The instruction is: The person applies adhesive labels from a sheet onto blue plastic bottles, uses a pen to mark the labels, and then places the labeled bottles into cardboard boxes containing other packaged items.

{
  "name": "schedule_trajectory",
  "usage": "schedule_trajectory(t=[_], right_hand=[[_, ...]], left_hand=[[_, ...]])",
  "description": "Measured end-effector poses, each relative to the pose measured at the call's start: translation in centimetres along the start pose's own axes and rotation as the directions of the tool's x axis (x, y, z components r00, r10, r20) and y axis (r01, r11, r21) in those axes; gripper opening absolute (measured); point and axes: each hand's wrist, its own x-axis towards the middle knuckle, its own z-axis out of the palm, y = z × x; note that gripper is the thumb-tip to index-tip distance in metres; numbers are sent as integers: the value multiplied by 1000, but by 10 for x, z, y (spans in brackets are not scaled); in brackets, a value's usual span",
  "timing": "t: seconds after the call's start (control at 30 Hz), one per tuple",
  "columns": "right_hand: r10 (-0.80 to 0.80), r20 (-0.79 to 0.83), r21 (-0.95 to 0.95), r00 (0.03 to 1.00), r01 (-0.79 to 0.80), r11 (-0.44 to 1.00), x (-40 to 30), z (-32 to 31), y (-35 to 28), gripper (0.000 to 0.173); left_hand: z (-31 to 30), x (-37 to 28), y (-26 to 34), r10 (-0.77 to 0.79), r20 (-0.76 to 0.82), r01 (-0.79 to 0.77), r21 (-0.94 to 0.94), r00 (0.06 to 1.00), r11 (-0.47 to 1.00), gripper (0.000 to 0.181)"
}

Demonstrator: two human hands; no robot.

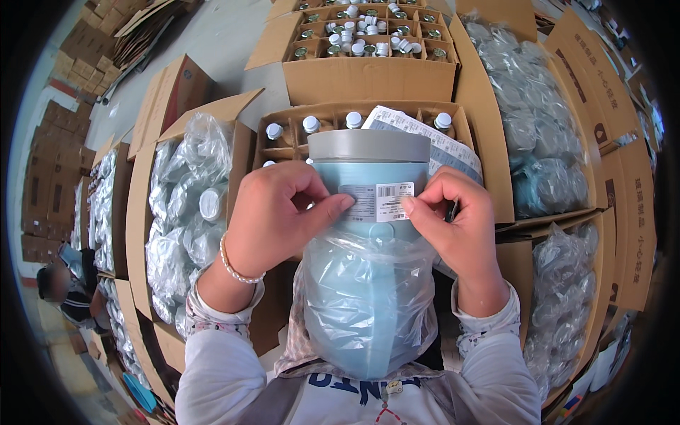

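Observation:
A light-blue cylindrical container (366,172) with a grey lid (369,146) stands against my front. Clear plastic wrap (366,297) is gathered below its labels and covers the lower part. My left hand (284,212), with a beaded bracelet at the wrist, is at its left side, the thumb on a grey printed label (355,210). On the right side, my right hand (454,218) presses its thumb against the lower right of a white barcode label (390,194). The curled fingers of both hands are partly hidden.
Behind the container, a carton (265,119) holds white-capped bottles (355,120) and a sheet of printed labels (451,149). Farther back is a divided carton (372,77) of jars and white caps. Cartons of plastic-wrapped goods (186,228) flank me. A person (74,287) is at far left.

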Motion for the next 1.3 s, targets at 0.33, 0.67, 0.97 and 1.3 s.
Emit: schedule_trajectory(t=[0.33,0.67,0.97,1.3], right_hand=[[91,152,148,984,-114,982,24,-23,12,70],[-36,119,90,992,25,996,-12,-29,4,53],[-263,60,-49,963,266,963,-54,-23,-43,51],[-328,125,-64,936,338,939,-79,-11,-64,37]], left_hand=[[20,25,-44,320,-15,-293,-444,947,847,80],[30,-15,-44,301,-143,-327,-575,943,750,72],[105,-168,-51,367,-168,-401,-280,915,872,101],[-12,-88,-2,779,63,-781,83,624,619,68]])
